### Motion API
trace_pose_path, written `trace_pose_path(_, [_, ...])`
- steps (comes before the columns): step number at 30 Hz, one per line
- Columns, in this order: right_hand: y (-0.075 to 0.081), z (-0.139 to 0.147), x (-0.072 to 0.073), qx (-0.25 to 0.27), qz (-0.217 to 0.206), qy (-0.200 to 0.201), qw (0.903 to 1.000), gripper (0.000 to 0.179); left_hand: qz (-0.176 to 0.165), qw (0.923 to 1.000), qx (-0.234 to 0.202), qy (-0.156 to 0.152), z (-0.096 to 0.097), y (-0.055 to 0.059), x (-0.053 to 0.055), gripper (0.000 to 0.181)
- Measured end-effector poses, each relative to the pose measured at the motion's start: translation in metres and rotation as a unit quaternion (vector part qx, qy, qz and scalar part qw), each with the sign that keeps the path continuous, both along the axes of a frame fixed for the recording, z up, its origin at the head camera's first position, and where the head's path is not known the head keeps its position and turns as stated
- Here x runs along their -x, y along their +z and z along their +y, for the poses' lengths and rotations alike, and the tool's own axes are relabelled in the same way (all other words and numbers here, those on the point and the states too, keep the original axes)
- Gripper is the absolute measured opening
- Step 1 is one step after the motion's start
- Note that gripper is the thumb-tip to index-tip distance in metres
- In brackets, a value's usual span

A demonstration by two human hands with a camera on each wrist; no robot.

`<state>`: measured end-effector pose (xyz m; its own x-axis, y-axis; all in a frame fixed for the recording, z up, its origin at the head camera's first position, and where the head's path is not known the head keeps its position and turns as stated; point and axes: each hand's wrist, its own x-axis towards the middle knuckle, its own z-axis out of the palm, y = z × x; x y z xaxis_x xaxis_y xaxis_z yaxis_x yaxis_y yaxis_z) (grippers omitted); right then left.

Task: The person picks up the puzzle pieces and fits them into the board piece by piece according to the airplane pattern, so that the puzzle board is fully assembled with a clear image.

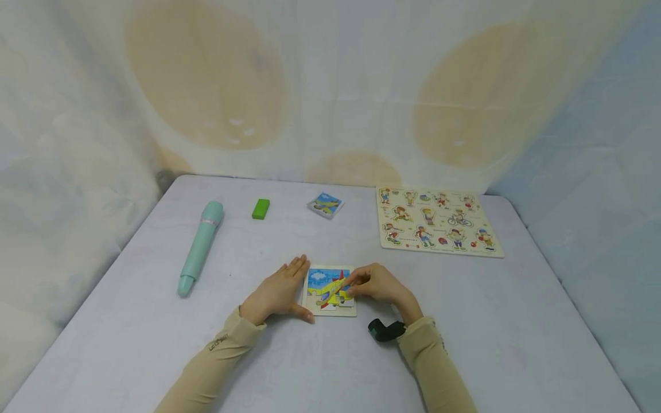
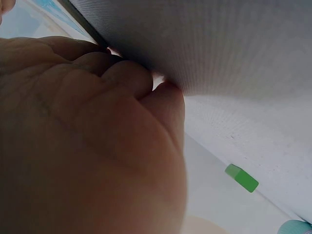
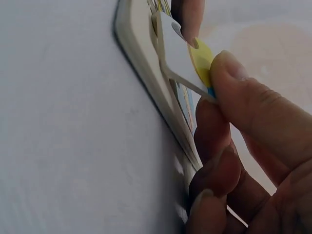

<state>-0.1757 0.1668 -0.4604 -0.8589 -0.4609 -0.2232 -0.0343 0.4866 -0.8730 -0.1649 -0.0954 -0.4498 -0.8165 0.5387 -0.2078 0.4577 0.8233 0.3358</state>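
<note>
A small square jigsaw puzzle [image 1: 324,276] showing a yellow airplane on blue sky lies in a pale tray on the table. My left hand [image 1: 277,291] rests along the tray's left side, fingers straight and thumb spread at the near left corner; in the left wrist view its back hides most of the tray. Over the lower right of the picture, my right hand [image 1: 379,284] pinches a puzzle piece [image 3: 183,56] between thumb and fingers. That piece is white and yellow with a blue corner, and it stands tilted at the tray's rim [image 3: 146,63] in the right wrist view.
Behind the tray lies another small airplane picture [image 1: 326,205], with a green block [image 1: 260,209] to its left. A mint-green microphone-shaped object [image 1: 200,249] lies at the left. A wooden board with sports figures [image 1: 439,221] occupies the back right. A black device [image 1: 386,330] sits by my right wrist.
</note>
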Motion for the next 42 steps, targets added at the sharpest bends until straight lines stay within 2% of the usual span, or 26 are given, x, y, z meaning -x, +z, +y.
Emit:
trace_pose_path(13, [0.004,-0.012,-0.002,-0.063,0.032,0.008,0.9975,0.012,0.003,1.0,-0.001,0.003,-0.001,0.001,0.001,0.127])
trace_pose_path(20, [0.005,-0.016,-0.008,-0.1,0.052,-0.02,0.9934,0.022,0.001,1.0,-0.007,-0.001,0.0,0.001,0.0,0.126])
trace_pose_path(24, [0.002,-0.012,-0.011,-0.095,0.059,-0.022,0.9935,0.023,0.003,1.0,-0.003,-0.001,0.0,0.001,0.001,0.127])
trace_pose_path(28, [-0.001,0.0,-0.009,-0.047,0.035,-0.014,0.9982,0.022,0.002,1.0,-0.004,0.005,0.001,0.001,0.001,0.127])
trace_pose_path(31, [-0.002,0.015,-0.008,-0.023,0.008,-0.023,0.9994,0.022,-0.001,1.0,-0.007,0.004,0.001,0.0,0.001,0.127])
trace_pose_path(34, [-0.001,0.031,-0.009,-0.022,-0.004,-0.031,0.9993,0.025,-0.003,1.0,0.001,0.005,0.001,-0.001,0.001,0.127])
trace_pose_path(42, [0.002,0.085,-0.015,-0.014,0.004,-0.055,0.9984,0.033,0.0,1.0,0.003,0.003,0.001,-0.001,0.002,0.127])
